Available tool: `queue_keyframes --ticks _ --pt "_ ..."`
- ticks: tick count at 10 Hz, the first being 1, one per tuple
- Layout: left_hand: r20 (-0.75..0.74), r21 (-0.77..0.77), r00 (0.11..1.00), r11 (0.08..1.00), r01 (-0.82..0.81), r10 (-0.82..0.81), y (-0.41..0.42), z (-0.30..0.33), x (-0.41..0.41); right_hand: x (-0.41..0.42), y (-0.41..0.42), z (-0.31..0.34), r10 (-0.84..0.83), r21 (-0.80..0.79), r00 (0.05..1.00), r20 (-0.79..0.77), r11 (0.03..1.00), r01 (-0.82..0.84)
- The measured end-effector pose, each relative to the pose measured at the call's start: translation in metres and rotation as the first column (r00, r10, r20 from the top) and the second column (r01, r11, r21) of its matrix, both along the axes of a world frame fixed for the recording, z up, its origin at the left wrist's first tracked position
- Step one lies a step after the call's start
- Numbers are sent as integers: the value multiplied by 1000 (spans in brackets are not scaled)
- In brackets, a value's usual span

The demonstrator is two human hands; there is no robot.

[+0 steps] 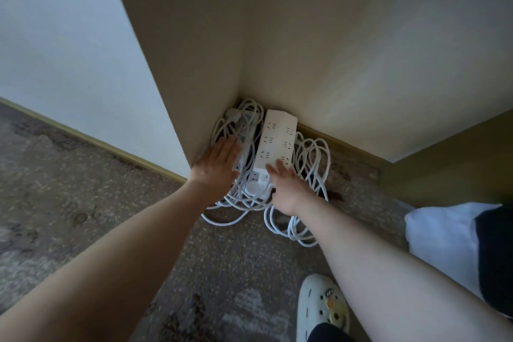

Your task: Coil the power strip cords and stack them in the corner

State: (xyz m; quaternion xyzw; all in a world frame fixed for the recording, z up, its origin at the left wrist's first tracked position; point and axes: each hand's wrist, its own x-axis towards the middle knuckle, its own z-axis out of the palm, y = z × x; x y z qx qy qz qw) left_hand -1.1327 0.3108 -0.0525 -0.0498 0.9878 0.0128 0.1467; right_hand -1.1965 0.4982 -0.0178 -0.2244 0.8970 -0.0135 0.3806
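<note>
Head view. The white power strip [277, 141] lies on top of a heap of white cords [308, 164] in the corner where the two beige walls [361, 50] meet the carpeted floor [83, 203]. Its long axis runs from the near end, at the hands, away toward the back wall, leaning slightly to the right; the far end sits just at the skirting board [341, 146]. The socket face points up.

The left hand [218, 162] is flat, fingers straight, pressing on the left part of the cord heap beside the left-hand wall; it grasps nothing. The right hand [286, 186] has its fingers extended onto the near end of the strip, touching the socket face; the fingers appear straight rather than curled, so it reads as pressing, not gripping. The right hand is the nearer one to the strip; the left hand lies beside it, with a narrow band of cord between.

A second strip or plug body [256, 184] shows partly below the near end of the top strip. Several cord loops [280, 230] spill onto the floor in front of and to the right of the heap, outside the stack.

Judgement: the stack is largely placed. The coming move probably requires pushing along the strip's long axis toward the corner, then gathering the loose loops inward.

A white clog [322, 311] and a white cloth [441, 233] lie to the right, well apart from the heap.
</note>
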Motion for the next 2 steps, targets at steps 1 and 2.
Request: queue_keyframes --ticks 1,2 --pt "43 118 999 993 -16 11 5 41 19 12 3 30 -73 -144 997 -28 987 68" --pt "45 134 997 989 58 -64 11 86 60 35 18 72 -107 -281 991 -86 956 79"
